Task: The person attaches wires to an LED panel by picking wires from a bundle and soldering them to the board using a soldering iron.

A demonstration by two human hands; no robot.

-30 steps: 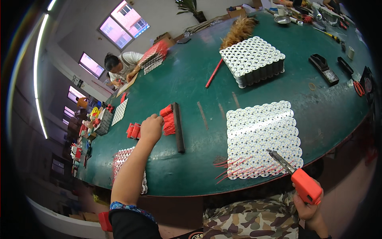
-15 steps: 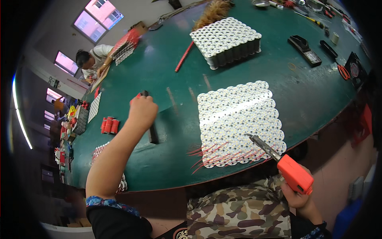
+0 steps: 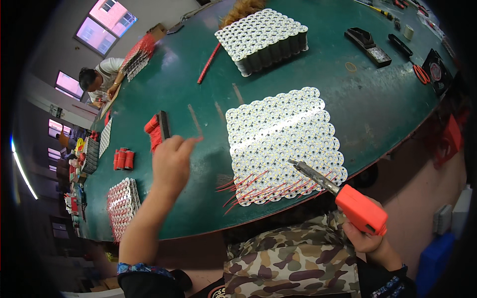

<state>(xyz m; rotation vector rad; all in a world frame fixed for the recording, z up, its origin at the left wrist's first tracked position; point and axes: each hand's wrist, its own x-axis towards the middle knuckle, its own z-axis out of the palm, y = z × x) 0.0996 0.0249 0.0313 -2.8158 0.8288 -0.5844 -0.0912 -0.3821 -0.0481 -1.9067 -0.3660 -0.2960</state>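
In my right hand [image 3: 365, 239] is a red-handled soldering iron [image 3: 361, 211], its dark metal tip over a panel of joined round white LED boards [image 3: 278, 134]. Thin red wires [image 3: 263, 187] lie across the panel's near edge and stick out to its left. My left hand [image 3: 171, 166] is raised above the table, left of the panel, with thumb and finger brought together. What it pinches, if anything, is too small to make out. Just beyond that hand lies a bundle of red wires [image 3: 155, 135] with a dark bar [image 3: 163, 124] along it.
Red rolls [image 3: 123, 159] and a stack of wired boards [image 3: 122, 201] lie on the left. A tall block of boards [image 3: 271, 42] stands at the back, beside a feather duster [image 3: 241, 12]. Far right are a black tray [image 3: 367, 47] and scissors [image 3: 421, 74]. Another person [image 3: 102, 79] works far left.
My left hand has come away from the red wire bundle, toward me and slightly right, uncovering the bundle and bar. The view has shifted a little; the soldering iron stays over the panel.
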